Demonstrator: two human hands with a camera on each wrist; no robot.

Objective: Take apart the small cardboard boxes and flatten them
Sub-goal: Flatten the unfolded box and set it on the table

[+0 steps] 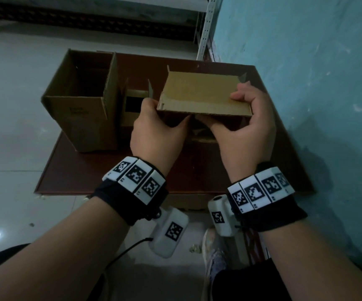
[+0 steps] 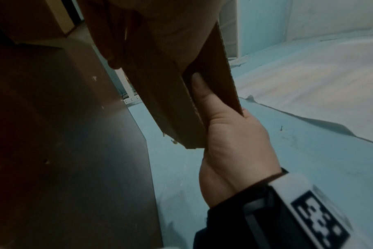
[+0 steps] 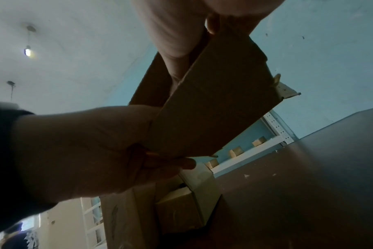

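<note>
Wrists: black fabric cuffs, each ringed with hard white blocks printed in black-and-white square codes, sit nearest you at 6 o'clock.
Left hand point(image 1: 156, 129): your fingers curl around the left end of the small cardboard box point(image 1: 204, 95), thumb on the near side.
Right hand point(image 1: 246, 118): it grips the right end, fingers curled over the top edge and thumb underneath.
Box position: you hold it in the air between both hands, above the middle of the table point(image 1: 93, 170), open side up.
Box material: plain brown corrugated board, matte, with fluted cut edges and a shallow rectangular trough shape; short torn flaps stick up at its far corners.
Table: smooth reddish-brown rectangular top, with small pale chips.
Large carton point(image 1: 82, 101): at 10 o'clock from the held box, standing upright on the table, open at the top, brown corrugated with faint printing on its near wall.
Second small box point(image 1: 133, 105): just beside the carton's right wall, flaps up.
Left wrist view: it alone shows your right thumb point(image 2: 199, 87) tucked inside the box wall.
Right wrist view: it alone shows the box's underside, a ceiling lamp point(image 3: 29, 52), and white perforated shelving point(image 3: 275, 133).
Wall point(image 1: 306, 51): rough, scuffed turquoise at 2 o'clock.
</note>
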